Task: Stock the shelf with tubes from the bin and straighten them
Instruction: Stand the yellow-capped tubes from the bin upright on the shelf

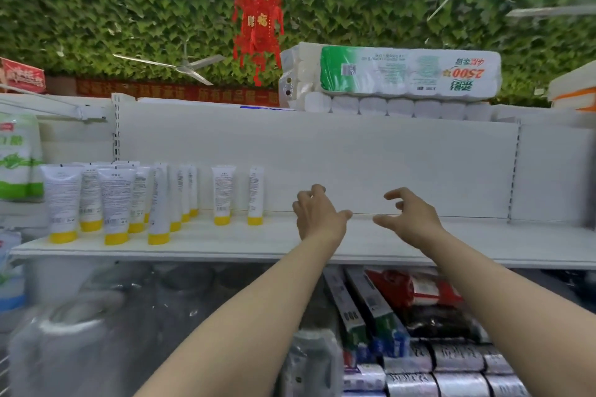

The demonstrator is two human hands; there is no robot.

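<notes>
Head view. Tubes [116, 203]: white bodies, yellow caps, standing cap-down in rows at the left end of the shelf [419, 245]. Two more stand apart just right of the rows, near the back panel. Some front tubes lean a little and their faces turn different ways. The middle and right of the shelf board carry no tubes. Left hand [317, 213] and right hand [409, 216] both hover over the bare middle of the shelf, well apart from the tubes, with fingers loosely curled and nothing held. Bin not in view; the lower left is blurred, so I cannot tell what is there. A toilet paper pack [403, 74] lies on top of the unit. Judgement: the tubes are probably light, with soft, smooth plastic walls that dent under a squeeze. They are tall on a small cap, so likely to tip and knock their neighbours. Best hold: a gentle pinch, thumb against fingers, low on the body near the stiffer cap. Set each down squarely, then turn its face forward.
</notes>
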